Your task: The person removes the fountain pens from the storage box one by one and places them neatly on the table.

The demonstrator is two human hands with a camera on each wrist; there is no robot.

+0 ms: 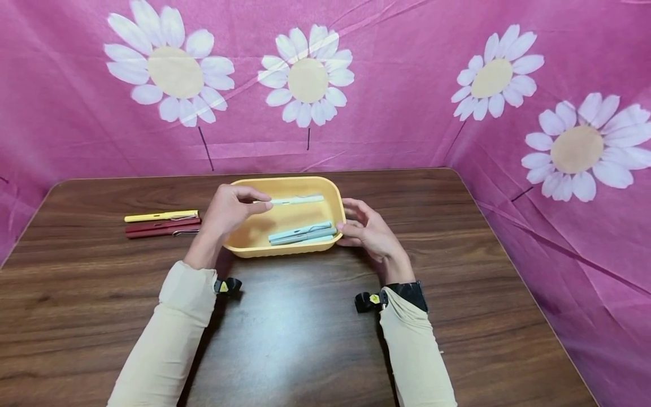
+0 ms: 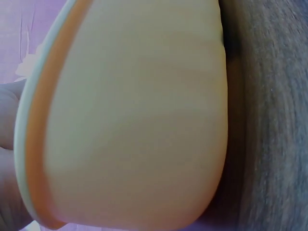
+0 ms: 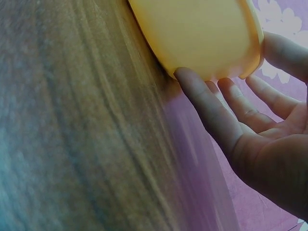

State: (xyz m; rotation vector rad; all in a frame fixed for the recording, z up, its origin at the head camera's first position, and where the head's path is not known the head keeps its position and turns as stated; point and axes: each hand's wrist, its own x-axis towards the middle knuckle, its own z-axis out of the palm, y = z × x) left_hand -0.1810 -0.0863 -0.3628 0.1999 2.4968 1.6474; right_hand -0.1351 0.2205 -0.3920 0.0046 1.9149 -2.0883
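A yellow plastic tray (image 1: 285,252) stands on the table, its end wall (image 2: 134,120) filling the left wrist view. Over its left part, my left hand (image 1: 227,210) pinches one end of a pale mint-white pen (image 1: 300,199) between thumb and fingers. The pen lies level near the tray's far side. My right hand (image 1: 373,232) holds the tray's right end, thumb at the rim and fingertips (image 3: 187,77) against the outer wall. Along the near side inside lie a light blue pen (image 1: 292,232), a grey-blue pen (image 1: 304,237) and a partly covered pale pen (image 1: 319,239).
Left of the tray, a yellow pen (image 1: 160,216) lies beside two dark red pens (image 1: 163,227), their right ends near my left forearm. The brown wooden table (image 1: 285,339) ends at a pink cloth (image 1: 386,113) printed with white flowers, behind and to the right.
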